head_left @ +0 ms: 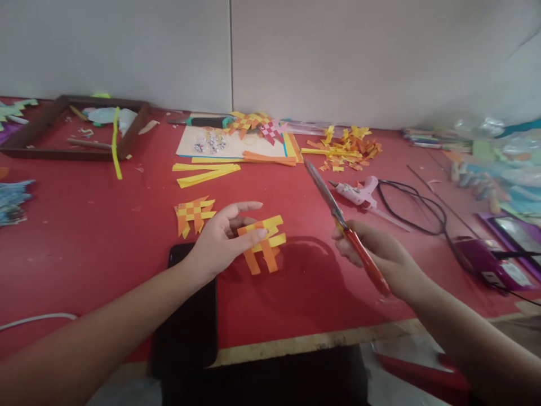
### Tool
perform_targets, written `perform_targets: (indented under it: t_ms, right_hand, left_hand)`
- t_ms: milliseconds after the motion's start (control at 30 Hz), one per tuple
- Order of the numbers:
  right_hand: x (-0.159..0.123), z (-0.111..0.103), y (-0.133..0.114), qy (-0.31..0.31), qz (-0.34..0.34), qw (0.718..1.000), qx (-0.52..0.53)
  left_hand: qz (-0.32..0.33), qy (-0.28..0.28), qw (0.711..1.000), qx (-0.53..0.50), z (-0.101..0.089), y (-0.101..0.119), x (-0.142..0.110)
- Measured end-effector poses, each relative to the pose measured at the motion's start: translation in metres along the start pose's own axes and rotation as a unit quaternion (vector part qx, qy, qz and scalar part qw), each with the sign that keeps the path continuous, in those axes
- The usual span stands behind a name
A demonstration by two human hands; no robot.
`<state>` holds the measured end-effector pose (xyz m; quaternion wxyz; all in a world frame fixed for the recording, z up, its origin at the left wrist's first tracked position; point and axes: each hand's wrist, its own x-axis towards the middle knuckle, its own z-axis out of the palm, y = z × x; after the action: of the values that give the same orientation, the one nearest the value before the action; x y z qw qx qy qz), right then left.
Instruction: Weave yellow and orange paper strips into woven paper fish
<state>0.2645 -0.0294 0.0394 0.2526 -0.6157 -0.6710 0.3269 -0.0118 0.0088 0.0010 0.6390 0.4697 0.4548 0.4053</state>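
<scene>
Pinching woven paper [267, 249] mid-frame with left fingers [246, 207], probably light, easily creased, best held at its crossings; gripping scissors [351, 237] with right fingers [350, 252].

The left forearm [127, 321] at 8 o'clock and the right forearm [460, 332] at 4 o'clock are bare, slim and tapering. The left fingers [247, 206] are slender. At 6 o'clock shows black-looking clothing [270, 378], its details lost in shadow.
</scene>
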Motion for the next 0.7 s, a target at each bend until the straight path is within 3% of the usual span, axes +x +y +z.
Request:
perform_targets:
  t_ms: [100, 200, 400, 700]
  right_hand:
    - [0.020, 0.018, -0.013, 0.000, 0.034, 0.985, 0.167]
    - [0.037, 0.036, -0.025, -0.019, 0.037, 0.971, 0.234]
    - [0.043, 0.052, -0.025, -0.078, 0.050, 0.948, 0.305]
    - [0.044, 0.060, -0.003, -0.011, 0.028, 0.922, 0.387]
  left_hand:
    - [-0.026, -0.023, 0.999, 0.007, 0.000, 0.003, -0.001]
    - [-0.035, -0.048, 0.998, 0.024, 0.000, 0.004, -0.002]
    - [-0.023, -0.072, 0.996, 0.053, -0.002, -0.001, -0.001]
    - [-0.025, -0.061, 0.997, 0.039, 0.001, 0.000, 0.000]
